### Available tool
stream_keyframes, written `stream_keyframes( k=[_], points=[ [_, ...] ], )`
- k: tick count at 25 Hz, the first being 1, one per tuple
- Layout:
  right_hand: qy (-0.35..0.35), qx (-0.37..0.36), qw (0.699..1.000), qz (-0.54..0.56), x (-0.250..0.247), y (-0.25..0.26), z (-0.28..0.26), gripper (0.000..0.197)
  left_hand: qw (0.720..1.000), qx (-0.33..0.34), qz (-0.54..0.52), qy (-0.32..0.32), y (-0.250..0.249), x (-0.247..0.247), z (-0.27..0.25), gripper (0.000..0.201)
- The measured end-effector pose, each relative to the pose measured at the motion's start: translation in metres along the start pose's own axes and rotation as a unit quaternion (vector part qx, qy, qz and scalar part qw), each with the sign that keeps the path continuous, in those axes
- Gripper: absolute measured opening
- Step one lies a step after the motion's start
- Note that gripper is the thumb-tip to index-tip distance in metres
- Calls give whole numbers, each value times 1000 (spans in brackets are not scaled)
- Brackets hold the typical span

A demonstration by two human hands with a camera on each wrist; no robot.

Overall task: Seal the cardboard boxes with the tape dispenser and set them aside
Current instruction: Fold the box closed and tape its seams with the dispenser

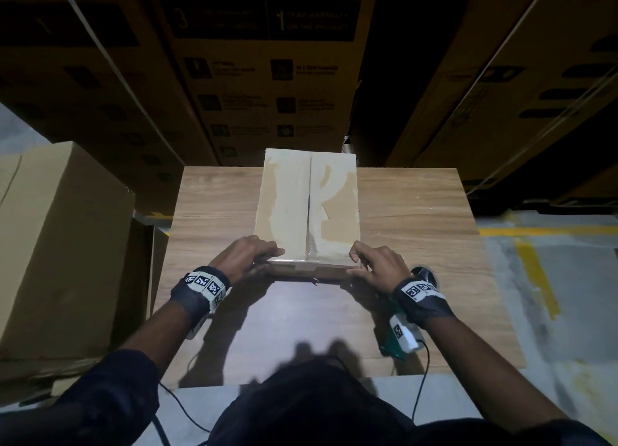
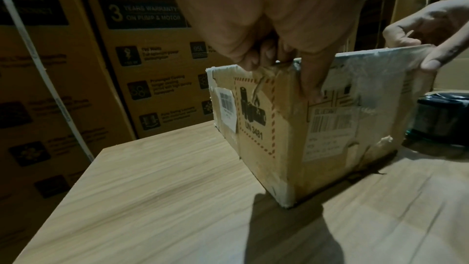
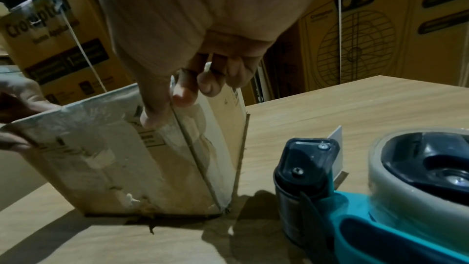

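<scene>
Box [image 1: 307, 208] flaps shut, seam looks taped — both hands [image 1: 249, 255] [image 1: 378, 265] grip its near corners; dispenser [image 3: 380, 198] idle, setting aside remains.

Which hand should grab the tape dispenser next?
Right. The tape dispenser lies on the table just beside the right hand; the left hand grips the box's far corner.

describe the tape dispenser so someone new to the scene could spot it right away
Start at the wooden table, where both hands grip the near corners of a worn box. The tape dispenser lies on the table just right of that box, under the right hand and wrist. It is the only non-cardboard thing there: teal body, black head, a roll of clear tape.
</scene>
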State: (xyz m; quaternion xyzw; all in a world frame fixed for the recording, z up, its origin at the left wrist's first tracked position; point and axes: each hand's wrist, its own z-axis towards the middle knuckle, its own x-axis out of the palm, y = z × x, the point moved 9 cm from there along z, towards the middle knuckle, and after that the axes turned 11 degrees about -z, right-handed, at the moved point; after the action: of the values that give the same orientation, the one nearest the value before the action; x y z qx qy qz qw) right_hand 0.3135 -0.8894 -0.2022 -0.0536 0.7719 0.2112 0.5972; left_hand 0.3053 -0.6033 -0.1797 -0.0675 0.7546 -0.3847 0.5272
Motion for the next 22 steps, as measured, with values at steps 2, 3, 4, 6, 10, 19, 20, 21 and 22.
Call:
stream_keyframes(
  k=[2, 3, 4, 6, 10, 19, 20, 21, 22],
  points=[
    [3, 4, 1000, 7, 1, -1, 1, 38, 1000, -9, 6, 22, -5, 2, 2, 38],
    [5, 5, 1000, 10, 2, -1, 1, 38, 999, -17, 9, 34, -5, 3, 3, 42],
    [6, 7, 1000, 14, 3, -1, 1, 38, 999, -27, 13, 42, -5, 3, 3, 46],
    [6, 11, 1000, 21, 4, 0, 1, 38, 998, -42, 33, 42, -2, 3, 4, 55],
    [22, 30, 999, 34, 1, 0, -5, 38, 995, -80, -56, -32, -2, -2, -4, 62],
    [-9, 185, 960, 211, 9, 0, 7, 102, 886, -268, -299, -233, 35, -12, -33, 59],
    [6, 170, 966, 196, 12, 5, 12, 105, 887, -277, -291, -227, 35, -11, -35, 57],
    [14, 157, 970, 186, 13, 8, 16, 106, 884, -291, -287, -226, 37, -9, -38, 55],
    [20, 145, 972, 183, 11, 11, 18, 105, 882, -308, -278, -222, 37, -7, -43, 53]
  ],
)
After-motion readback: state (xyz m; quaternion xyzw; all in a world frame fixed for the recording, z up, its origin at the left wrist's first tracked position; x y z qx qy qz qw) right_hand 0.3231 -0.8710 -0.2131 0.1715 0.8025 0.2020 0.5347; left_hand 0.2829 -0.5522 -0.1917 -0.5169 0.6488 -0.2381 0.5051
